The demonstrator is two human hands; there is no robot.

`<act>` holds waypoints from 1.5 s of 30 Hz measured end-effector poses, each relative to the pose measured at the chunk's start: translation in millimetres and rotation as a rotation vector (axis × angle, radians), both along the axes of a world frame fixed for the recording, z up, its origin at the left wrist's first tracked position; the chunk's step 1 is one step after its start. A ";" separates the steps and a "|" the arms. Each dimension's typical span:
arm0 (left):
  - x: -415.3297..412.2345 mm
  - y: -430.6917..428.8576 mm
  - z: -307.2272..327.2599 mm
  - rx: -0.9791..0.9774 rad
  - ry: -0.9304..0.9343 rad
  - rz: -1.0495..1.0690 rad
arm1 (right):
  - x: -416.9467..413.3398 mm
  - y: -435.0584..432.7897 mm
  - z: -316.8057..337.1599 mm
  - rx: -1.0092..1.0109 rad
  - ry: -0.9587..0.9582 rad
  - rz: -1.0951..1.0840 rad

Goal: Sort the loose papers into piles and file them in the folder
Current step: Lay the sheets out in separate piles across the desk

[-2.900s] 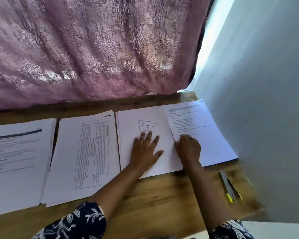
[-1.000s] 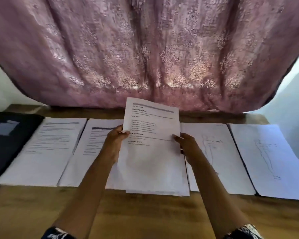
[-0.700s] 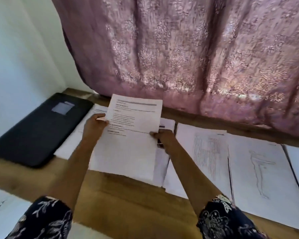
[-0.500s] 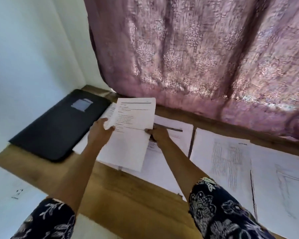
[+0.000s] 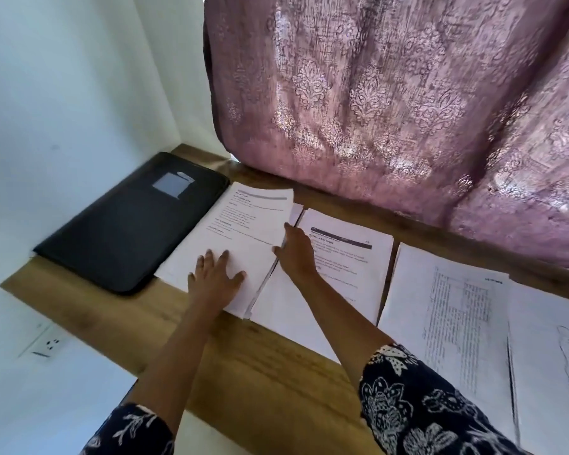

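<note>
Under the left grip (image 5: 216, 280), fingers spread and pressed flat, lies a paper pile (image 5: 243, 224) on the desk (image 5: 260, 366). Right grip (image 5: 295, 257): fingers straight, set against that pile's right edge, pinching nothing. Folder (image 5: 128, 224) closed, just left of the left grip. Step judged: squaring a sorted pile. Next move calls for opening the folder and lifting the pile whole, without fanning.

Black folder (image 5: 125, 224); white papers (image 5: 240, 238) printed with grey text. Brown wood-grain desk (image 5: 260, 366). Mauve curtain (image 5: 391, 103) with damask motifs; navy sleeves (image 5: 418, 408) with white flowers.
</note>
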State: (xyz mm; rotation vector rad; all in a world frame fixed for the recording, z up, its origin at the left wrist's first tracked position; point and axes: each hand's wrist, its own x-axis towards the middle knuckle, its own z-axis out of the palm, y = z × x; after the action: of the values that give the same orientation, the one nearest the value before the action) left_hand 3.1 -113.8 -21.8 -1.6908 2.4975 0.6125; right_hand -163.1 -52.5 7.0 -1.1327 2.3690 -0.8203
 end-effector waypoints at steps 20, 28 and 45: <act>-126.8 165.2 19.1 -0.161 0.408 -0.392 | -82.3 269.5 -1.1 0.063 0.341 -0.266; -245.8 356.5 22.8 -0.005 0.454 -0.888 | -167.5 511.8 -5.9 0.292 0.404 -0.878; -304.9 463.4 -22.9 -0.155 0.371 -1.123 | -211.9 571.7 20.4 0.440 0.331 -0.733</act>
State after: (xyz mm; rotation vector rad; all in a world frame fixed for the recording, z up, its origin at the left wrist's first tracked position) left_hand -301.8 349.6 -44.6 0.0234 3.1862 0.5976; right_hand -375.1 519.3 27.4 -0.2137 3.0792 -0.2699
